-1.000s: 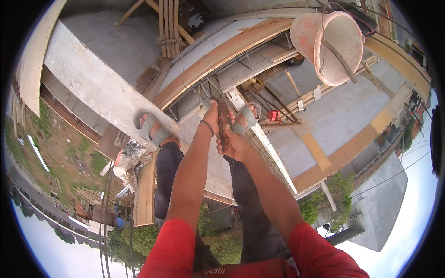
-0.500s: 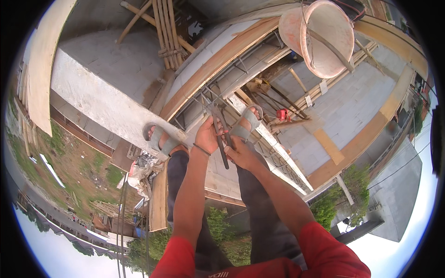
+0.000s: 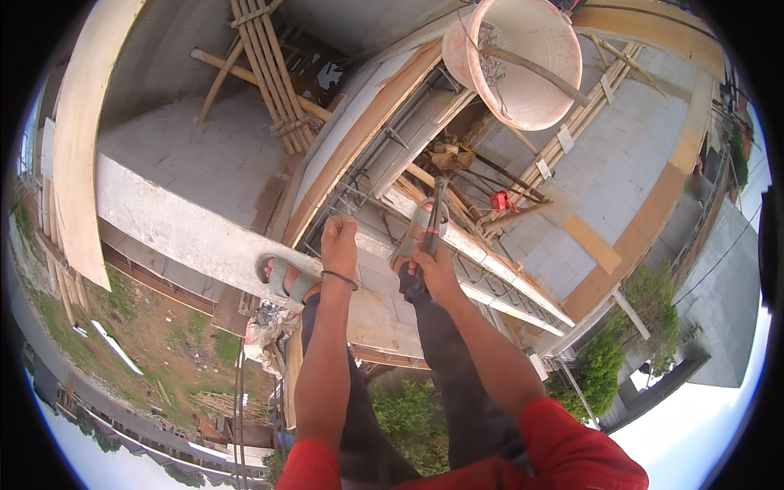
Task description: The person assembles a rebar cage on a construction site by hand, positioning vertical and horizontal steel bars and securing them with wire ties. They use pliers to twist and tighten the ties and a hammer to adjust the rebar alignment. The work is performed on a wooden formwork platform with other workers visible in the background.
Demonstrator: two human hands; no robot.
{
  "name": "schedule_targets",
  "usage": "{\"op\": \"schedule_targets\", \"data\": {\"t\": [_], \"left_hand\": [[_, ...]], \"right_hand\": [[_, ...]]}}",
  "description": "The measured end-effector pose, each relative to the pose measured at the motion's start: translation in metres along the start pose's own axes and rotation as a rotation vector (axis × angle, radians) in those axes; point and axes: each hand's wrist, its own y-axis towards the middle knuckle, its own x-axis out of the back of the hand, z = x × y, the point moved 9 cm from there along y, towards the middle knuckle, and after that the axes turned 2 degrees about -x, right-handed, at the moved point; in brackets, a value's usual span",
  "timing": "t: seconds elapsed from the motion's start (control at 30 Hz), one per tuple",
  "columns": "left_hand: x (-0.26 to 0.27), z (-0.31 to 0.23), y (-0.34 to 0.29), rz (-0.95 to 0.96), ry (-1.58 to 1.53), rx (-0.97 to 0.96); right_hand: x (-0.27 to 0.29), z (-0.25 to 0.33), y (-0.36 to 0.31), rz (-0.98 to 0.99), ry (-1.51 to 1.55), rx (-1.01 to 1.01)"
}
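My right hand is wrapped round the handles of a pair of pincers. Their dark metal head points away from me, above my right sandal. My left hand is apart from the tool, its fingers pinched together; anything between them is too small to make out. Just beyond both hands runs a steel rebar cage inside a timber-edged channel. My sandalled feet stand either side, the left one on a pale concrete ledge.
A pinkish-white bucket with wire in it stands at the upper right. Bamboo poles are bundled at the upper left. Something red lies lower down on the right, among timber. Beyond the ledge, the ground lies far below.
The hands have separated. My left hand has left the pincers and moved left; my right hand has shifted right with them, their head now pointing forward. The view has shifted slightly.
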Motion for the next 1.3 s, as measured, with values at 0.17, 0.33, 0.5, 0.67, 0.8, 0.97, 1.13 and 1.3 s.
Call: {"op": "schedule_targets", "data": {"t": [0.17,0.33,0.5,0.67,0.8,0.97,1.13,1.3], "left_hand": [[-0.169,-0.194,-0.047,0.558,-0.489,0.112],[-0.305,-0.329,-0.005,0.439,-0.239,-0.627],[-0.307,-0.407,-0.051,0.097,0.097,-1.447],[-0.319,-0.348,0.003,0.319,-0.013,-1.073],[-0.357,-0.284,0.047,0.408,0.481,-1.138],[-0.365,-0.238,0.086,0.229,1.628,-0.786],[-0.368,-0.231,0.094,0.261,1.724,-0.652],[-0.375,-0.253,0.041,0.303,1.751,-1.094]], "right_hand": [[0.102,0.001,-0.022,-0.352,0.013,0.071],[0.131,-0.002,-0.055,-0.301,-0.074,0.002],[0.13,-0.016,-0.064,-0.267,-0.007,-0.024],[0.112,-0.031,-0.06,-0.197,0.066,-0.065],[0.099,-0.04,-0.059,-0.14,0.084,-0.101],[0.097,-0.052,-0.057,-0.123,0.093,-0.105],[0.101,-0.048,-0.055,-0.145,0.137,-0.078],[0.098,-0.036,-0.052,-0.151,0.021,-0.048]]}}
